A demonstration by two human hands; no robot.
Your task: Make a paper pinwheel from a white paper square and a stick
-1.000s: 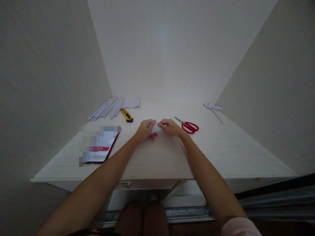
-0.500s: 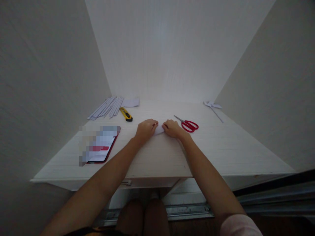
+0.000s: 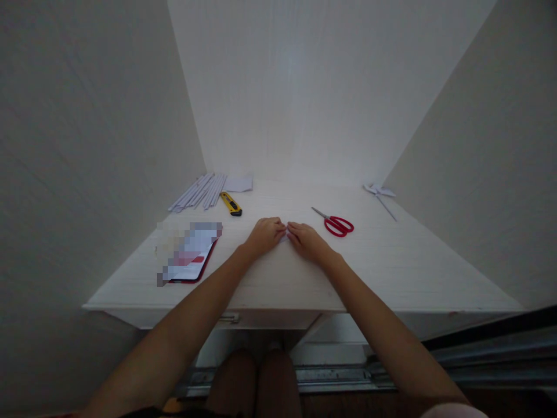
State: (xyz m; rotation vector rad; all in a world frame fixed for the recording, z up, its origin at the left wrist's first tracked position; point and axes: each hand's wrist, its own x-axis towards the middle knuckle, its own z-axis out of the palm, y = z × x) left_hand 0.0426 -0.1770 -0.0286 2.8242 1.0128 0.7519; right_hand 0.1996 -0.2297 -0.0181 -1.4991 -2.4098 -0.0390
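Observation:
Both of my hands meet over the middle of the white desk, fingertips almost touching. Between them a small piece of white paper (image 3: 284,237) shows, mostly covered by the fingers. My left hand (image 3: 266,234) is closed on its left side, with thumb and fingers pressed together. From the right, my right hand (image 3: 306,239) grips the same paper with bent fingers. Red-handled scissors (image 3: 338,226) lie just beyond my right hand, their blades pointing away to the left. How the paper is folded cannot be made out.
A yellow box cutter (image 3: 231,204) lies at the back left, beside several thin rolled paper sticks (image 3: 198,191) and a sheet of paper (image 3: 239,183). Nearer, a phone (image 3: 198,255) rests on the desk (image 3: 282,290). A paper pinwheel (image 3: 379,191) lies at the back right.
My hands have drawn closer together, and less of the paper shows between them. The whole view has shifted slightly; the objects on the desk stay in place.

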